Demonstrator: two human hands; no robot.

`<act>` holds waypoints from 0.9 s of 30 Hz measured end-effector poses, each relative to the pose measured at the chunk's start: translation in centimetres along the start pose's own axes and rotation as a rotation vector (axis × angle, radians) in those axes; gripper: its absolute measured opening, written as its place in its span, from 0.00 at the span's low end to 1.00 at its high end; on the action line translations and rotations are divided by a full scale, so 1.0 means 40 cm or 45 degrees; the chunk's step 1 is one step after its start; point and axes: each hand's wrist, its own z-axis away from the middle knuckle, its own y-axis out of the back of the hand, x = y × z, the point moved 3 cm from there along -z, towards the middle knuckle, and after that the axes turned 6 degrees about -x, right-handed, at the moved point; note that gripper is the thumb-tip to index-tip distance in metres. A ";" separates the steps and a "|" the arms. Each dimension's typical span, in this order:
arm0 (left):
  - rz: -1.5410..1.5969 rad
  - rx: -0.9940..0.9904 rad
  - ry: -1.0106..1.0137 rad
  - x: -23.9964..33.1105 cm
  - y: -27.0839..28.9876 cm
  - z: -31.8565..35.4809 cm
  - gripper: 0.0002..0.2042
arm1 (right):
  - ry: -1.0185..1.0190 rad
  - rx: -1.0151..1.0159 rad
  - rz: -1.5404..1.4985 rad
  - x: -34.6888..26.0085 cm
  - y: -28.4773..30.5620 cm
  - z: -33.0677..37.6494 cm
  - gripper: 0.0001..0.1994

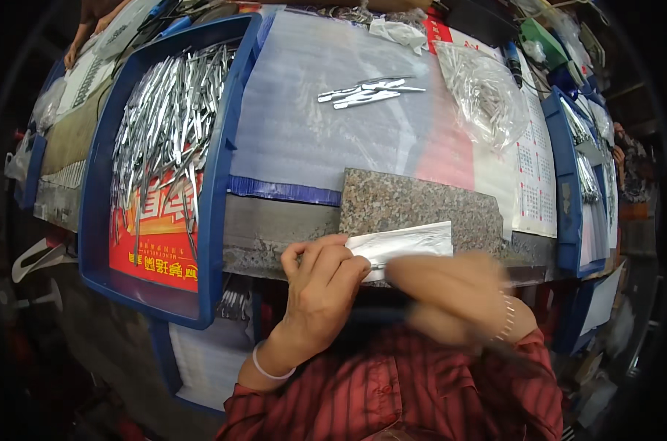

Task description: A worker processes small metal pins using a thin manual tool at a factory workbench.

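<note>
At the near edge of the table my left hand (pixel 319 283) is closed, with its fingers curled on the left end of a shiny silver sheet (pixel 414 239). The sheet is crinkled like foil and lies over the near part of a speckled granite slab (pixel 414 202). My right hand (pixel 451 290) is smeared by motion at the sheet's near edge. Its fingers cannot be made out, nor whether it holds anything. Beyond the slab, several slim silver metal pieces (pixel 366 92) lie in a small pile on a translucent plastic sheet (pixel 289 125).
A blue tray (pixel 216 220) at left holds many slim metal pieces. A clear plastic bag (pixel 488 95) lies at the far right, near a white printed sheet (pixel 536 176). Another blue tray (pixel 565 176) stands at the right edge. A person's arm (pixel 80 40) shows far left.
</note>
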 end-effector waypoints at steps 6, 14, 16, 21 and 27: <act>0.024 -0.084 0.001 -0.010 0.008 -0.006 0.11 | -0.198 -0.062 -0.165 0.061 -0.070 -0.012 0.09; 0.043 -0.081 -0.001 0.000 0.013 -0.010 0.11 | -0.118 -0.047 -0.112 0.043 -0.074 -0.006 0.12; 0.028 -0.063 -0.007 -0.002 0.009 -0.013 0.09 | -0.208 -0.020 -0.161 0.055 -0.066 0.005 0.12; 0.023 -0.035 -0.012 -0.005 0.002 -0.005 0.10 | -0.399 0.382 -0.450 0.040 0.053 0.104 0.21; -0.001 -0.040 -0.027 0.007 0.011 -0.025 0.09 | -0.433 0.124 -0.147 0.094 -0.015 0.133 0.06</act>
